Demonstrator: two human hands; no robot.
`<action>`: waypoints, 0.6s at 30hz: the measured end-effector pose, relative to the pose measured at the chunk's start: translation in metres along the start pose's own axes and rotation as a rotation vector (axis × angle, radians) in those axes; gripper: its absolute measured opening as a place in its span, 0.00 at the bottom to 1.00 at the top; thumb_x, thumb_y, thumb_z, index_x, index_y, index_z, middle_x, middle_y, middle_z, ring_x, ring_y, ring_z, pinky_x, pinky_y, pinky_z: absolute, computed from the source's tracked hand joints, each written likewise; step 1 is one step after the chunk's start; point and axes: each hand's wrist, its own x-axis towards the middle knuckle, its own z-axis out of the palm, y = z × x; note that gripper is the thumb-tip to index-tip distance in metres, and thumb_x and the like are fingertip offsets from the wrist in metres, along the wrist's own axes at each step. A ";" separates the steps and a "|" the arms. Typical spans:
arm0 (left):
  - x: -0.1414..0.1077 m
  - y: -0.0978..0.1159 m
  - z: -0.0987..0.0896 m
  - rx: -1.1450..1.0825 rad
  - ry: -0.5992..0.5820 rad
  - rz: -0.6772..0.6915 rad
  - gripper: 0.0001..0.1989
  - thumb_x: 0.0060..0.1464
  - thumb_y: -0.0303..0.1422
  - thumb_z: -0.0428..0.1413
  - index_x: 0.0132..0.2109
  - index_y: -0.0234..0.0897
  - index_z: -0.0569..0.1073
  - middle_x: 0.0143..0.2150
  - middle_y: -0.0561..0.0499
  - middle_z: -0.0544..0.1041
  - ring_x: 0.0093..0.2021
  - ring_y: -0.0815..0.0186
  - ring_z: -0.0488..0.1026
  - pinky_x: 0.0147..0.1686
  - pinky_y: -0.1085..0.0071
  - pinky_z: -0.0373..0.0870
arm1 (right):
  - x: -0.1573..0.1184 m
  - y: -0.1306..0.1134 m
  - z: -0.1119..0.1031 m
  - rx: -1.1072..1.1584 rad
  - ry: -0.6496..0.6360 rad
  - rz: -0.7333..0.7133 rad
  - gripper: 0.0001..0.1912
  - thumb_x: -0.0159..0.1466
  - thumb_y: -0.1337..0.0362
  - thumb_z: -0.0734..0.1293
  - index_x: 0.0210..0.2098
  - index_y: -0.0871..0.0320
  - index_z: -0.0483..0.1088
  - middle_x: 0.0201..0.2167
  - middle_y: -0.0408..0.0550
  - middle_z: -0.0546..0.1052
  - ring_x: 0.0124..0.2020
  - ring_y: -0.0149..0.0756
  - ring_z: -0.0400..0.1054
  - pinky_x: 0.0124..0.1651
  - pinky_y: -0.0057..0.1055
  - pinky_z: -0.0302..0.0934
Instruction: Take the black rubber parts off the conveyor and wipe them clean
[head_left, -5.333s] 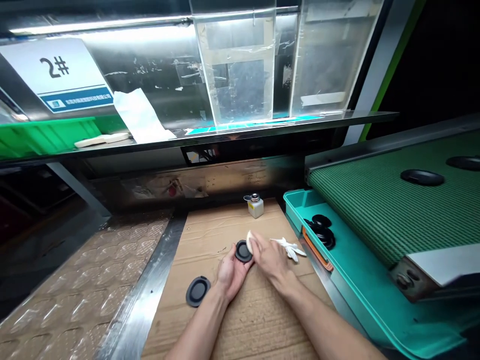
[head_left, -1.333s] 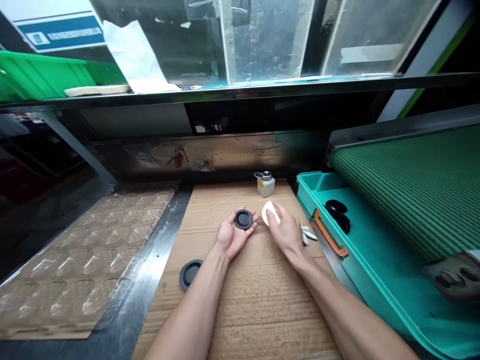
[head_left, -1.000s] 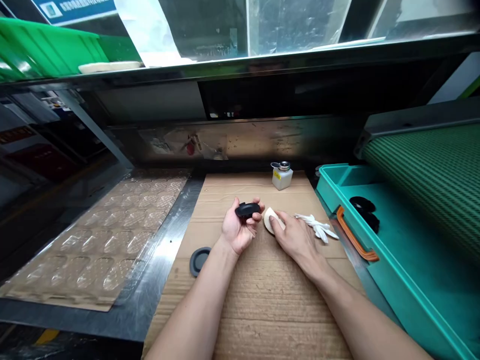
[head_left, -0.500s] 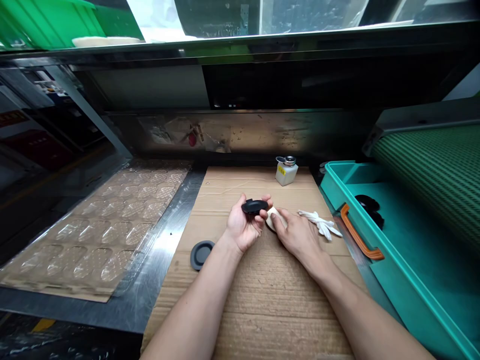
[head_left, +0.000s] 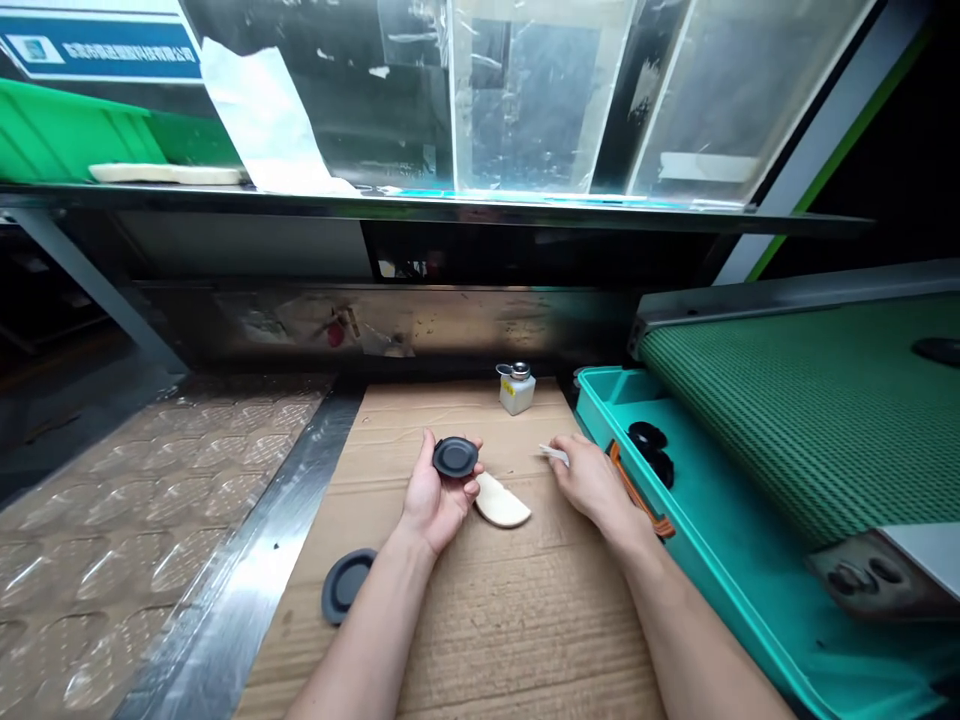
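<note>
In my left hand (head_left: 435,505) lies a small black round part (head_left: 455,457) with a sunken middle, its face turned up and my fingers curled around its edge. Just right of that hand, a flat cream-coloured pad (head_left: 504,503) with a rounded edge rests on the cardboard sheet (head_left: 517,620). My right hand (head_left: 589,480) is closed over a white glove (head_left: 553,453); only a strip shows past the fingertips, the rest being hidden. Beside my left forearm sits a dark grey dished part (head_left: 346,585), partly covered by the arm.
A white pump bottle (head_left: 517,390) stands at the cardboard's far edge. On the right, a teal bin (head_left: 720,560) with an orange handle holds several black parts (head_left: 651,455), below a green conveyor belt (head_left: 795,390). Clear moulded trays (head_left: 150,500) lie left. A metal shelf (head_left: 420,208) spans above.
My right hand has left the cream pad and moved right onto the white glove. My left hand has tilted the black part so its face shows more. The view has tipped up and turned right.
</note>
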 end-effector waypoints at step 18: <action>-0.002 -0.013 -0.002 0.137 -0.013 -0.082 0.29 0.56 0.58 0.46 0.43 0.35 0.70 0.39 0.42 0.79 0.20 0.70 0.69 0.12 0.79 0.48 | 0.123 -0.040 -0.066 -0.063 0.067 -0.124 0.14 0.63 0.60 0.63 0.44 0.49 0.77 0.43 0.46 0.78 0.45 0.40 0.71 0.43 0.31 0.61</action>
